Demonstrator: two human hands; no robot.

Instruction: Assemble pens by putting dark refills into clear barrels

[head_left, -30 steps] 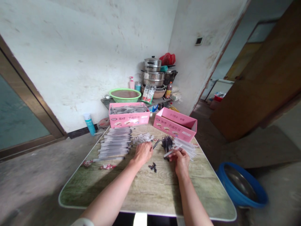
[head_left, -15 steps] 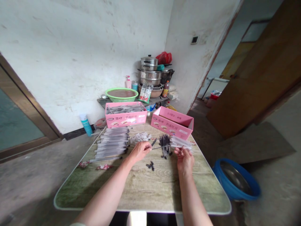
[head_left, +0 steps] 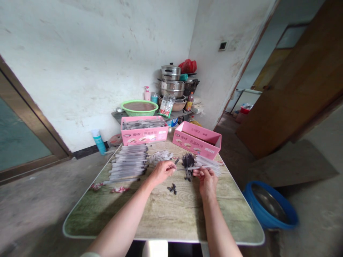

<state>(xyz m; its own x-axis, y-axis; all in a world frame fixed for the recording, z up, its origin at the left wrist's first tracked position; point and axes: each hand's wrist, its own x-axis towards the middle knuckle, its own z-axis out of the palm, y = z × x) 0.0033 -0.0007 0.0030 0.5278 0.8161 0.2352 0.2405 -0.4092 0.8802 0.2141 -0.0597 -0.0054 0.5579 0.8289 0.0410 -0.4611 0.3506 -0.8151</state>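
Observation:
My left hand [head_left: 163, 172] is closed at the middle of the table, pinching a thin pen refill [head_left: 182, 169]. A small dark pen part [head_left: 177, 161] sticks up from the same fingers. My right hand [head_left: 207, 180] grips a translucent pen barrel [head_left: 195, 167], its left end at the refill's tip; whether the refill is inside, I cannot tell. Behind that barrel lie a bundle of dark-tipped refills [head_left: 188, 160] and a pile of clear barrels [head_left: 210, 163]. Several small black pieces [head_left: 173, 189] rest in front of my hands. White pieces [head_left: 160, 156] lie beyond my left hand.
Rows of pens [head_left: 128, 162] cover the table's left side. A pink box [head_left: 144, 135] full of pens and another pink box [head_left: 197, 144] stand at the back. Behind are a green basin [head_left: 139, 113] and stacked pots [head_left: 173, 85]. A blue tub [head_left: 292, 221] sits on the floor.
My right hand has come left from the pile of barrels with a barrel in its fingers, up to the refill. My left hand has hardly moved.

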